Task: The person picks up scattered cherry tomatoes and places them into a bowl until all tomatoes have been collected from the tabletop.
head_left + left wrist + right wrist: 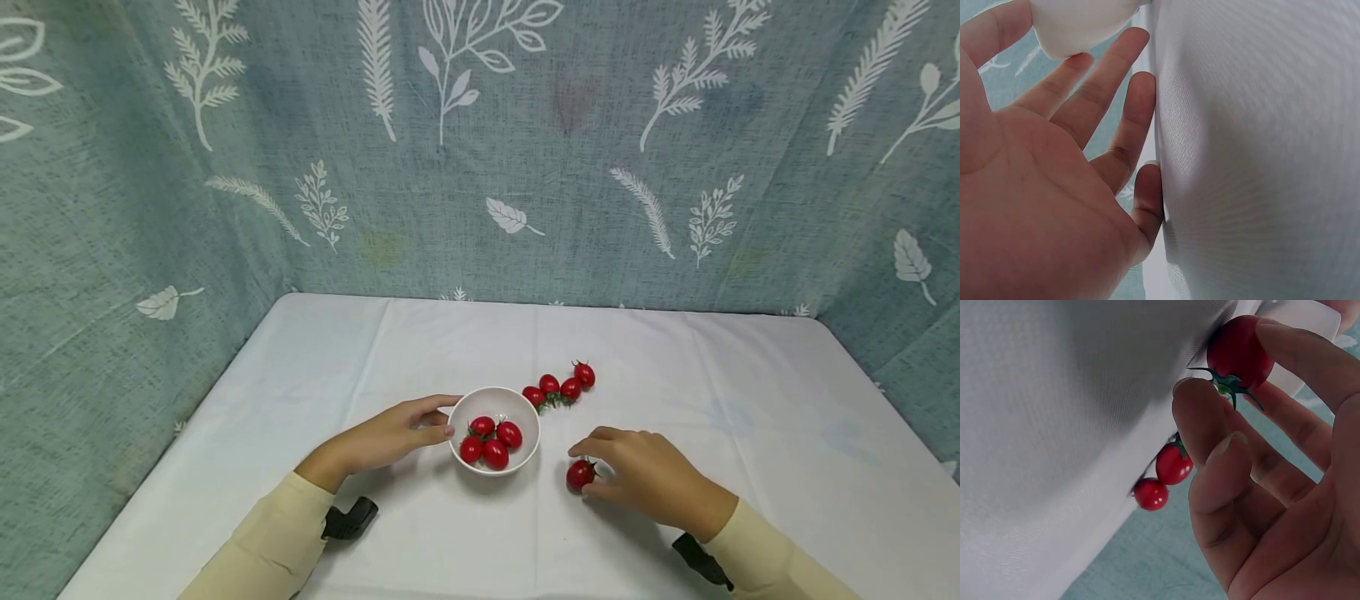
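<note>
A white bowl (495, 396) holds several red cherry tomatoes (496, 454) with green stems. My left hand (393, 433) touches the bowl's left side with thumb and forefinger; in the left wrist view its other fingers (1132, 112) are spread and nearly straight beside the white cloth. Right of the bowl, a single cherry tomato (581, 475) is at the cloth, with the curled fingers and thumb of my right hand (645, 475) around it. The right wrist view shows the thumb on this tomato (1241, 353), its green calyx facing the palm; part of the grip is hidden.
Behind the bowl and to its right, several more cherry tomatoes (571, 389) lie in a loose cluster. White cloth (637, 342) covers the table, and a blue-green patterned curtain (480, 200) hangs along the back and sides.
</note>
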Demonstrator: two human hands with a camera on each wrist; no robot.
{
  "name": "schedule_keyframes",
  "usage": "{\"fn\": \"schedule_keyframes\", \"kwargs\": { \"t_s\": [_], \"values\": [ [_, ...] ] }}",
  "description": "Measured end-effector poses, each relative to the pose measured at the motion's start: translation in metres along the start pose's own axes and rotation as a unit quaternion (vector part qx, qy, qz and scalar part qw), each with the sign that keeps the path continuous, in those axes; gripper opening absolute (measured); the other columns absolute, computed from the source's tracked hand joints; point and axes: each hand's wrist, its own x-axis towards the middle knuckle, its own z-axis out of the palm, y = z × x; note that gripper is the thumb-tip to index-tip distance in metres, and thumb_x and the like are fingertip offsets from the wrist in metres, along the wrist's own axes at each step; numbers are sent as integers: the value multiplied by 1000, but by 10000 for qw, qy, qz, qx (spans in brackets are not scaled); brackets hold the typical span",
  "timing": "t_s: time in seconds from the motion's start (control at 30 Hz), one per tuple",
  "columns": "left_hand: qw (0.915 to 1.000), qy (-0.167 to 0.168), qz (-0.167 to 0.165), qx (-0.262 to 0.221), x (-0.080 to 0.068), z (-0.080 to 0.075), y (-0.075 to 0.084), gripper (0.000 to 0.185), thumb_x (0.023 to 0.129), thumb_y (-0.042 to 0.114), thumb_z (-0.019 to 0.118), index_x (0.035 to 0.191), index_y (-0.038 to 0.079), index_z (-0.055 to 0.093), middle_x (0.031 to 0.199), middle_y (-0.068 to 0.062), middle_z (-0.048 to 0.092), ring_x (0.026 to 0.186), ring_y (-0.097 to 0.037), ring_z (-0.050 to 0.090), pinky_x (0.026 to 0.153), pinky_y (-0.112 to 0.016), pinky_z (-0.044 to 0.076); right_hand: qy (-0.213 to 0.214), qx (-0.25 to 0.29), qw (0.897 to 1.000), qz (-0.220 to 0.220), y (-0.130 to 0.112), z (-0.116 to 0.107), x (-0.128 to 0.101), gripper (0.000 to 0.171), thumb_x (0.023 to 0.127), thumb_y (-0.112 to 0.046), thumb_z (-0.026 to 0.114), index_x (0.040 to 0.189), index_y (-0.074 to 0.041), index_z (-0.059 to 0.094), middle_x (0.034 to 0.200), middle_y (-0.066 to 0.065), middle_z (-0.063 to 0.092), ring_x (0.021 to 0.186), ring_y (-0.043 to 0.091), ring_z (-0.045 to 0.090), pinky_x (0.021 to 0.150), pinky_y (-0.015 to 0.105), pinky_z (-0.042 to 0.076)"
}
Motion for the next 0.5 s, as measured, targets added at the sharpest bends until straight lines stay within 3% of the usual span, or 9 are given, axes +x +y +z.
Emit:
{"fn": "schedule_keyframes", "kwargs": {
  "t_s": [0.5],
  "values": [
    [10000,-1,61,72,-1,-1,1,54,100,41,57,150,26,45,125,-4,64,119,-20,57,100,-51,43,65,-90,9997,-207,3,5,3,29,81,-31,83,107,-22,76,102,-8,72,87,8,69,74,37,56]
  ]
}}
